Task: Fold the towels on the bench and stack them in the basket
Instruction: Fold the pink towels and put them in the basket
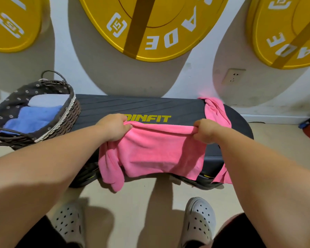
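Clogs [199,221] sit nearest at the foot of my view. Above them the loose lower edge of the pink towel [156,151] hangs over the near side of the bench [132,106], its left corner drooping lowest. Up from that, my left hand [115,127] and right hand [205,130] each pinch the towel's top edge, fingers curled tight round bunched cloth, so the edge is drawn fairly taut between them. The towel's long axis runs left to right, along the bench's length, with the grips at its two ends and the rest of the cloth falling toward me. I judge the next fold turns on that line: either hand can carry its end across to meet the other. Farther off, the basket [61,120] stands at the bench's left end, nearer my left hand, with folded blue towels [32,117] inside. A second pink towel [216,110] lies crumpled at the right end, just beyond my right hand.
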